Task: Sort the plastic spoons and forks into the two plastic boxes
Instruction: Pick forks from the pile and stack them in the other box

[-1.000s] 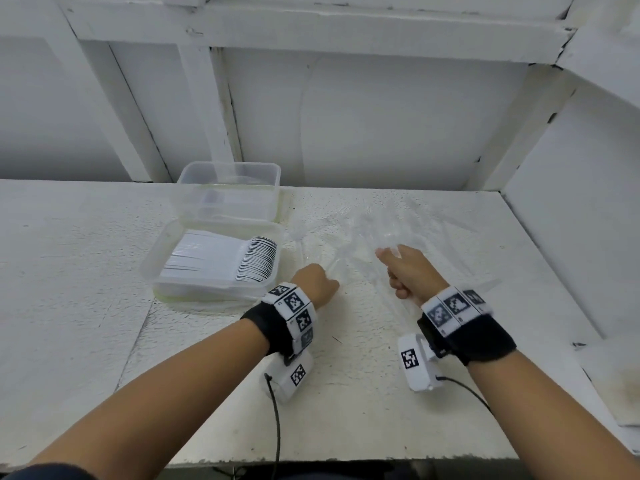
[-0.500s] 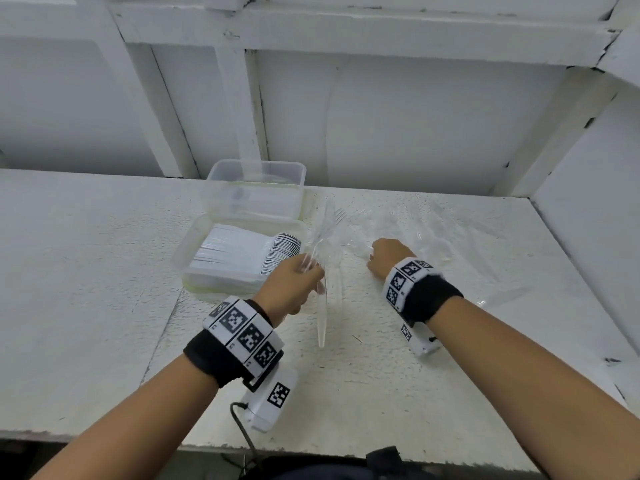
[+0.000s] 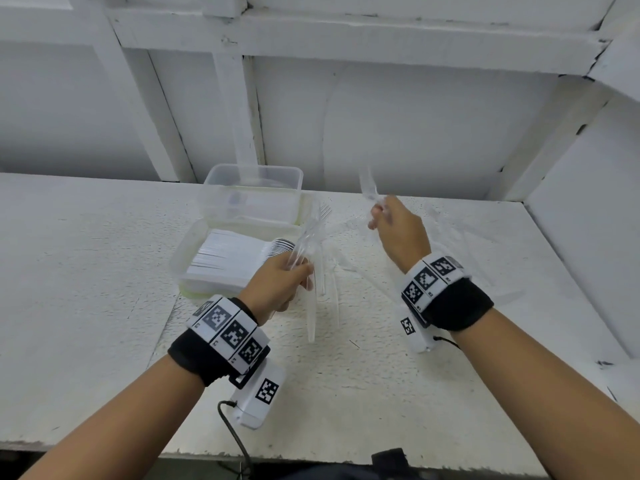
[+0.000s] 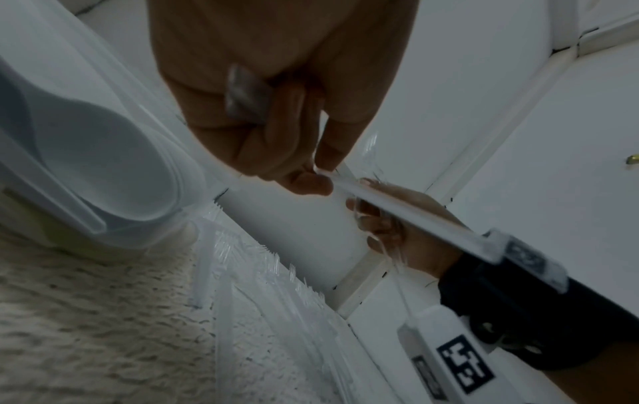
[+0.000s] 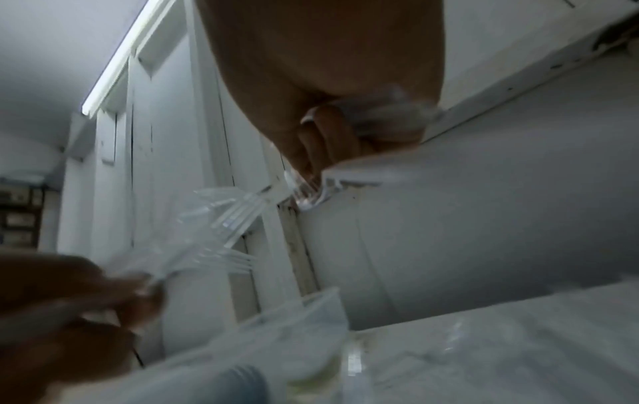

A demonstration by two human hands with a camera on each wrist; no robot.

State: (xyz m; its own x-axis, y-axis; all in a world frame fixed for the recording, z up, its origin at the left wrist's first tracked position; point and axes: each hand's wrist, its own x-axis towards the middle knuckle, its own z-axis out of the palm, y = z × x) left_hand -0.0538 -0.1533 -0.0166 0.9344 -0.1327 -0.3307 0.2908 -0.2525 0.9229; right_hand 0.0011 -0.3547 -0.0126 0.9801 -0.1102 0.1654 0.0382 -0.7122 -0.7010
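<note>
As before left hand (image 3: 277,285) grips forks (image 3: 308,244), right hand (image 3: 401,230) now raised, holding cutlery (image 3: 369,187)

White workbench (image 3: 86,271) set against a white panelled wall (image 3: 415,133).
Chipped painted beams (image 3: 346,36) above bench; side panel (image 3: 588,220) at bench's right; lit ceiling strip (image 5: 114,65) overhead.
</note>
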